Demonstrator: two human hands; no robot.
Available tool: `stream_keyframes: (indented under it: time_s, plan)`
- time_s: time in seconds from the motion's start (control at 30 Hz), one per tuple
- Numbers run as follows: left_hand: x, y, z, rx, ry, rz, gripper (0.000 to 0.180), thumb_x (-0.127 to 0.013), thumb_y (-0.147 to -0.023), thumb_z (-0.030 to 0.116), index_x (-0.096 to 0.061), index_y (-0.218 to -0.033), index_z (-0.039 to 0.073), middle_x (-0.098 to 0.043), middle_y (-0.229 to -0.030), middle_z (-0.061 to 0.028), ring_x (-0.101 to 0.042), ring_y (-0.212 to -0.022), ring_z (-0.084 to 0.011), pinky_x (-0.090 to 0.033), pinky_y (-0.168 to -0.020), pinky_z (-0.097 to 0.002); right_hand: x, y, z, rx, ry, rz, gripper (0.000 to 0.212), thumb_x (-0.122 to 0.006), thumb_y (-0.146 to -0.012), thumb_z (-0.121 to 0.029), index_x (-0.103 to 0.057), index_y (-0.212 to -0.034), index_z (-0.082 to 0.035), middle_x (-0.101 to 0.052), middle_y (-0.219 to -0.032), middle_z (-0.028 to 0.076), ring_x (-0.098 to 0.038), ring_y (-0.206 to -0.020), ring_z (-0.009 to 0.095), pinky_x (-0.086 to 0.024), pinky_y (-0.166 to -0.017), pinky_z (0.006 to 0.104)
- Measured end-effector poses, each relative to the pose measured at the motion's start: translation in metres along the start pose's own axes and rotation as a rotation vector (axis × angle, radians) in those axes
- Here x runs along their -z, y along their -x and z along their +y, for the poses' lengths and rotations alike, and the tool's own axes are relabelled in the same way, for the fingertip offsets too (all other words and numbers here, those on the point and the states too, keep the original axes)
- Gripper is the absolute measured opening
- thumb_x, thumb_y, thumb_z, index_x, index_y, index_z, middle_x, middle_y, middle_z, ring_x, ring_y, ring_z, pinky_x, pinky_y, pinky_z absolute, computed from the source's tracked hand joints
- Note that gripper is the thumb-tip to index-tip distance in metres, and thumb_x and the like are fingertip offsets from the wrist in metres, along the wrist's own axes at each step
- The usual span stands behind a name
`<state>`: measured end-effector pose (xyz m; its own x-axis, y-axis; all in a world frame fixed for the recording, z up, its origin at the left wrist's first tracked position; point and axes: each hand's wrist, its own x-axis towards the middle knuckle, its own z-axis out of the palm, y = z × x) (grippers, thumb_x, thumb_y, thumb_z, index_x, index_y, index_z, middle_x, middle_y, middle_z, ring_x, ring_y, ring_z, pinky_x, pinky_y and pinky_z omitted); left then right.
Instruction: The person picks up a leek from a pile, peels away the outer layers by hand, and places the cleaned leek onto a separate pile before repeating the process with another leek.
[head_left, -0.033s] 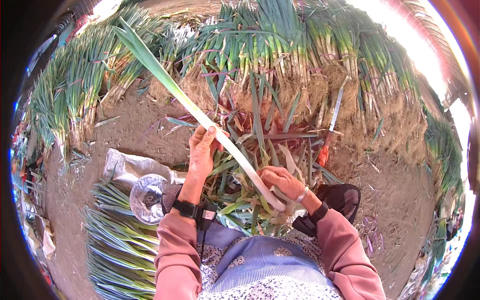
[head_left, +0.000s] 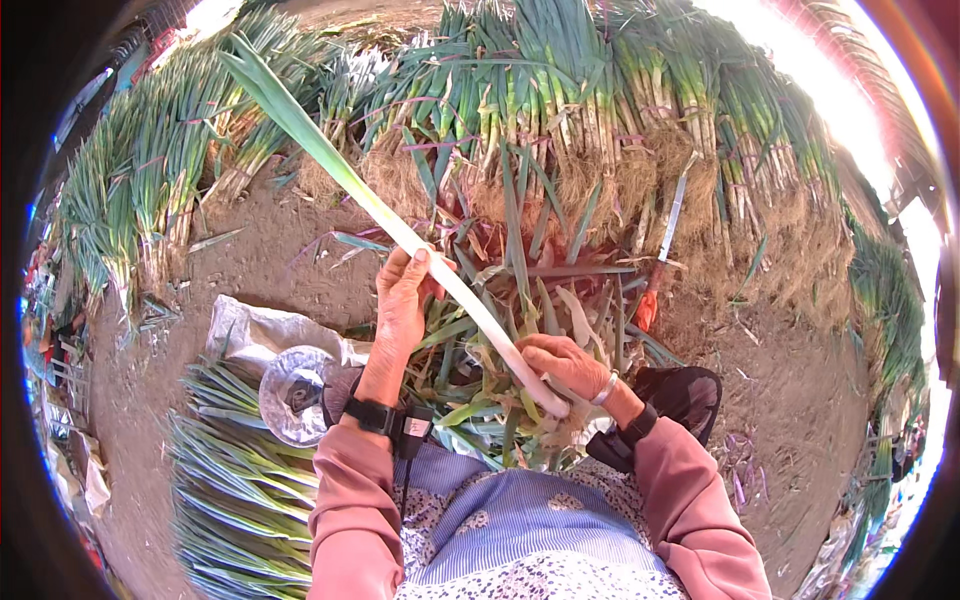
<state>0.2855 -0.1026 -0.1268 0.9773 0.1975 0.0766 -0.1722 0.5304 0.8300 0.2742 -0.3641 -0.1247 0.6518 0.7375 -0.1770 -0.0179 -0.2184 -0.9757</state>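
Note:
A long leek (head_left: 455,285) slants across the middle, its green leaves at the upper left and its white root end low, near my lap. My left hand (head_left: 403,300) is closed around the shaft at mid-length, thumb on top. Lower down, my right hand (head_left: 568,365) has its fingers curled in against the white shaft close to the root end; its fingertips are partly hidden. Beneath the leek lies a heap of stripped leaves and peelings (head_left: 465,400) between my knees.
Bundles of leeks with roots (head_left: 540,110) line the far side. More leeks (head_left: 240,490) lie at my left, beside a pale sack (head_left: 265,330). A long knife (head_left: 672,220) with an orange-red handle stands beyond the heap, right of centre. Purple ties (head_left: 742,470) lie on the ground at right.
The leek's leafy tip has shifted slightly left. My right hand has turned a little at the shaft; my left hand keeps its grip.

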Motion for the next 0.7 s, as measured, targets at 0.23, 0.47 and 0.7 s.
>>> stream_keyframes:
  time_s: [0.23, 0.47, 0.7]
  plan:
    - [-0.03, -0.008, 0.008, -0.084, 0.055, 0.178, 0.024, -0.058, -0.092, 0.026, -0.057, -0.107, 0.007, -0.065, -0.073, -0.0088, -0.059, -0.059, -0.0119, -0.045, -0.051, -0.0221, -0.011, -0.007, -0.003, -0.066, -0.393, -0.069, 0.034, -0.056, -0.092, -0.017, -0.051, -0.118, 0.003, -0.063, -0.09, 0.006, -0.061, -0.084, 0.014, -0.047, -0.081, 0.0274]
    - [0.002, -0.031, -0.009, -0.191, 0.1, 0.363, 0.016, -0.055, -0.093, 0.026, -0.052, -0.093, 0.01, -0.054, -0.06, -0.0041, -0.049, -0.044, -0.0134, -0.042, -0.039, -0.027, -0.03, -0.015, -0.021, -0.083, -0.473, -0.299, 0.049, -0.038, -0.099, -0.041, -0.055, -0.114, 0.003, -0.064, -0.101, 0.012, -0.062, -0.09, 0.018, -0.049, -0.083, 0.0307]
    - [0.024, -0.03, -0.012, -0.261, -0.046, 0.683, 0.017, -0.061, -0.087, 0.014, -0.05, -0.093, 0.004, -0.05, -0.059, -0.0017, -0.046, -0.043, -0.0115, -0.036, -0.037, -0.0245, -0.006, 0.01, -0.04, 0.063, -0.155, 0.032, 0.052, -0.041, -0.096, -0.048, -0.057, -0.113, -0.001, -0.063, -0.1, 0.006, -0.059, -0.083, 0.013, -0.047, -0.073, 0.0278]
